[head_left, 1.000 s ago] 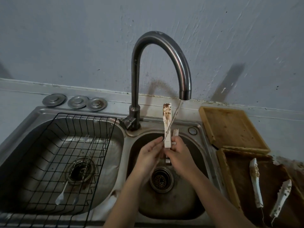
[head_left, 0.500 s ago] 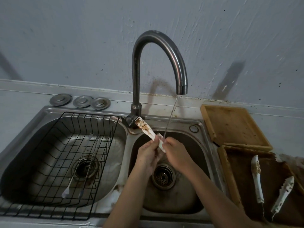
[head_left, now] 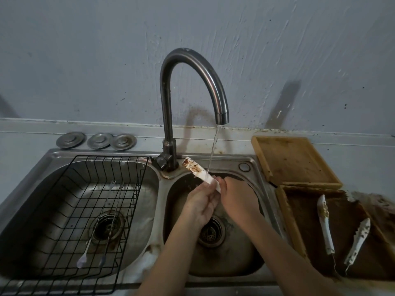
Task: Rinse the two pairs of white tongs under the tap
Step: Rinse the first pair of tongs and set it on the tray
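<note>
gripping stained tongs (head_left: 199,173) over right basin (head_left: 245,259), both hands (head_left: 220,195); second tongs (head_left: 342,229) in tray (head_left: 286,212).

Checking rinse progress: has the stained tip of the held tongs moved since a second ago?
Yes. The tongs tipped from upright beside the water stream leftward, toward the tap base.

A black wire rack (head_left: 70,210) holds spoons (head_left: 82,260); three metal lids (head_left: 99,141) line the ledge.
</note>
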A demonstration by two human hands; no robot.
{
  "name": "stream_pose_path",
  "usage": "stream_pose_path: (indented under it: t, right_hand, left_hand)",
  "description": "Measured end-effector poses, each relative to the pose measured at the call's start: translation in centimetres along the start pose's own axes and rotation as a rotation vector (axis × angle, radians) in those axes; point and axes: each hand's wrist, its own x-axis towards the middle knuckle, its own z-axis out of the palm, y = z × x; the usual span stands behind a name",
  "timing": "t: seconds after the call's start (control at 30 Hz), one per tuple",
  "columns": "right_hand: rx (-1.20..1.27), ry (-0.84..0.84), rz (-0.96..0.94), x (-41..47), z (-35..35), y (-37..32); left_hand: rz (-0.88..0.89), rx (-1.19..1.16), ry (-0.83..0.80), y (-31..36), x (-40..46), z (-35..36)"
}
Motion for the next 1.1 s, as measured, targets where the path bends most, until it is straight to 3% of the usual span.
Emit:
stream_pose_path:
  t: [0.1, 0.27, 0.43, 0.67, 0.83, 1.1]
  right_hand:
    - [-0.049, -0.077, -0.023, -0.5, -0.3, 0.8]
    - [-0.165, -0.099, -0.064, -1.5, -1.1, 1.1]
    - [-0.253, -0.146, -0.114, -2.3, -1.7, 1.7]
    - [-0.137, -0.120, -0.027, -2.0, -1.2, 2.8]
    - [-0.069, -0.082, -0.050, -2.1, -0.9, 3.3]
    - [-0.035, -0.127, -0.012, -2.3, -0.6, 4.0]
  left_hand:
    - [-0.004, 0.107, 0.035, 0.6, -0.3, -0.6]
    - [-0.091, -0.069, 0.104, -0.5, -0.4, -0.9]
    - [-0.206, -0.022, 0.074, -0.6, -0.4, -1.5]
    - [-0.205, 0.089, -0.052, -0.7, -0.6, -0.7]
    - [-0.256, -0.013, -0.079, 0.4, -0.3, -1.5]
    - [-0.242, 0.220, -0.096, 0.3, -0.6, -1.4]
